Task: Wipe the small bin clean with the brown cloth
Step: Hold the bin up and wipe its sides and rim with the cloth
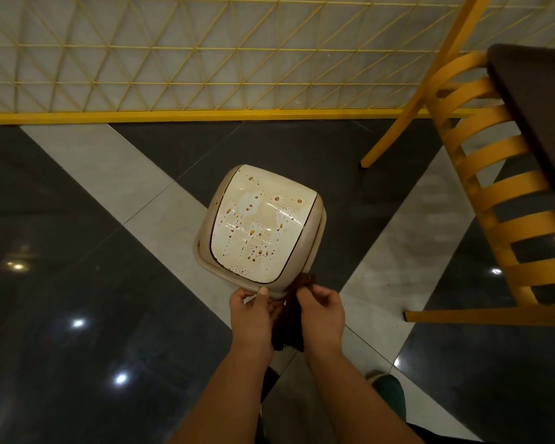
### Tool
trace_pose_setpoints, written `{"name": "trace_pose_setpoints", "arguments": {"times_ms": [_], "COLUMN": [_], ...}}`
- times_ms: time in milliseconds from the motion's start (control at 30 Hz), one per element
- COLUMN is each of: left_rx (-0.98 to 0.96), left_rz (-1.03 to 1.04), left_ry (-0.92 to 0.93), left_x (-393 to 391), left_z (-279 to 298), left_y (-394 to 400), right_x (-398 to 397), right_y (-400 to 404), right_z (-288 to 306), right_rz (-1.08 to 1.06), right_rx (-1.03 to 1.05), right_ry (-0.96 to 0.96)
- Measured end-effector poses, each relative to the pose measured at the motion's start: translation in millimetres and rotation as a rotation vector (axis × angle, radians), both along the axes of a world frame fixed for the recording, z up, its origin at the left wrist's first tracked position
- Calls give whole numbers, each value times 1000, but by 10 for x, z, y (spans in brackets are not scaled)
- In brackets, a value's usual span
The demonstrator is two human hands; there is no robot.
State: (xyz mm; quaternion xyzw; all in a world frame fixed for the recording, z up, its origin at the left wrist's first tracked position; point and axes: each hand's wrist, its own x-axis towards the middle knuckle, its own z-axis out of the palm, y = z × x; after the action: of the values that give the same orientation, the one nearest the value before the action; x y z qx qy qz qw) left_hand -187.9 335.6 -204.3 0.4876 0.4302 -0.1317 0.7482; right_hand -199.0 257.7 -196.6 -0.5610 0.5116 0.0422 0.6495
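Small bin (260, 225), beige with a cream swing lid, sits on the tiled floor (77, 283) below the camera, straddling a pale stripe between dark glossy tiles. Its lid is spattered with brown drops and dried rings, thickest toward the near edge. The left hand (253, 315) grips the bin's near rim, thumb on top and fingers curled under the lip. The right hand (321, 312) is closed on the brown cloth (289, 328), pinching its upper end against the bin's near right corner while the rest of the cloth hangs down between the two wrists. The hands are close together, separated only by the cloth. A yellow slatted chair (481, 193) stands to the right, beside the edge of a dark bench (539, 100). A yellow lattice screen (173, 59) runs along the far side of the floor.
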Motion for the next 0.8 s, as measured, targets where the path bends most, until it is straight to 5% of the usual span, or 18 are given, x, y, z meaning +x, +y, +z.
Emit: {"name": "trace_pose_setpoints", "arguments": {"times_ms": [233,500,800], "left_rx": [27,16,21], "left_rz": [4,-24,19], "left_ry": [-4,19,0], "left_x": [43,6,32], "left_z": [32,12,38], "left_y": [-21,11,-35], "right_x": [572,85,371], "right_y": [-298,-8,-187], "right_z": [45,2,20], "right_rz": [-4,38,187], "right_rx": [-98,-44,-345], "right_ry": [-20,28,-36]}}
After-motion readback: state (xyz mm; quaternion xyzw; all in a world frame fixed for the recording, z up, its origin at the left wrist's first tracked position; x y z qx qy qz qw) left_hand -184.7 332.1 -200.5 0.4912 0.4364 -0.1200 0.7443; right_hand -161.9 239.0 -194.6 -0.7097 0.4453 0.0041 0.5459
